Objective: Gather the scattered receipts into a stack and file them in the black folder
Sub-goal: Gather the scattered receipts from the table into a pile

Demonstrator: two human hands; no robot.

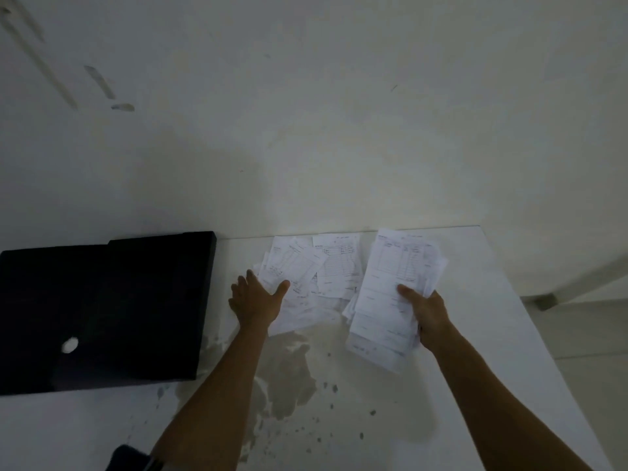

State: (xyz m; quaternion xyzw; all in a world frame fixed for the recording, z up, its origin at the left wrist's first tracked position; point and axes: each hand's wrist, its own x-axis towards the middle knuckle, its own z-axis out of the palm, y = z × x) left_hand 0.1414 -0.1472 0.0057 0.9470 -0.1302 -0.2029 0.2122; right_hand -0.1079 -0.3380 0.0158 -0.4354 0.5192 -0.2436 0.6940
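Observation:
A loose stack of white receipts [390, 283] is gripped in my right hand [426, 312], thumb on top, lifted slightly over the table's right part. More scattered receipts [326, 266] lie against the wall in the middle. My left hand [255, 297] rests flat with fingers spread at the left edge of that pile, touching the papers and holding nothing. The black folder [102, 311] lies shut on the table's left side, with a small round hole in its cover.
The white table [475, 385] has brownish stains and specks in front of the receipts. Its right edge drops to a tiled floor. A pale wall rises directly behind. A dark object [131, 458] shows at the bottom edge.

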